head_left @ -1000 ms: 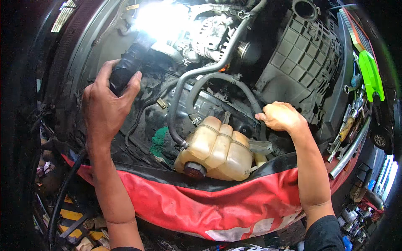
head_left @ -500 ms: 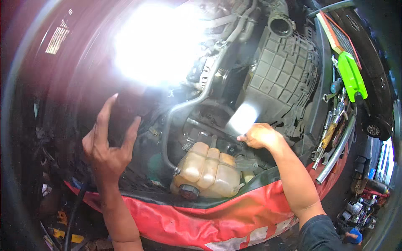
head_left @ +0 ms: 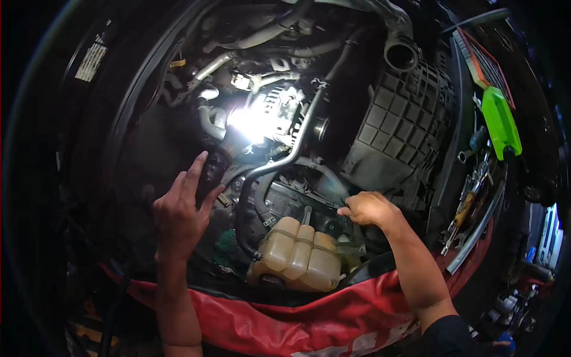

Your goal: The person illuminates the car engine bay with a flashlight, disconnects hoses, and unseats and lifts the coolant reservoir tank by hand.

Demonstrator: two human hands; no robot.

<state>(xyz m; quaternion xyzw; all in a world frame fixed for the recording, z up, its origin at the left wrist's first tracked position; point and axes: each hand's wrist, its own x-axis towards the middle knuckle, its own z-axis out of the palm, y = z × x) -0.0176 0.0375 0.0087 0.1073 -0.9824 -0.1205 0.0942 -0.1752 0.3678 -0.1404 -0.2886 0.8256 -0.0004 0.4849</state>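
Note:
My left hand [head_left: 181, 217] is closed around a black flashlight [head_left: 215, 169]. Its bright beam falls on a finned metal part, which looks like an alternator [head_left: 279, 113], deep in a car's engine bay. Over the front of the bay, my right hand [head_left: 372, 209] has its fingers curled and its thumb pointing left. What lies inside those fingers is hidden. A dark crossbar and a hose run close beside it. Between my forearms sits a yellowed plastic coolant tank [head_left: 300, 253]. A bent metal pipe [head_left: 297, 146] passes above the tank.
A grey ribbed plastic housing [head_left: 398, 125] with an open round duct [head_left: 401, 56] fills the right side. Wrenches and other tools [head_left: 470, 196], a green plastic piece [head_left: 499, 119] and an orange-framed air filter [head_left: 485, 65] lie along the right edge. A red cover [head_left: 262, 318] drapes the near edge.
My left hand has shifted right with the flashlight, and the large glare has shrunk to a spot on the engine parts. My right hand stays in nearly the same place.

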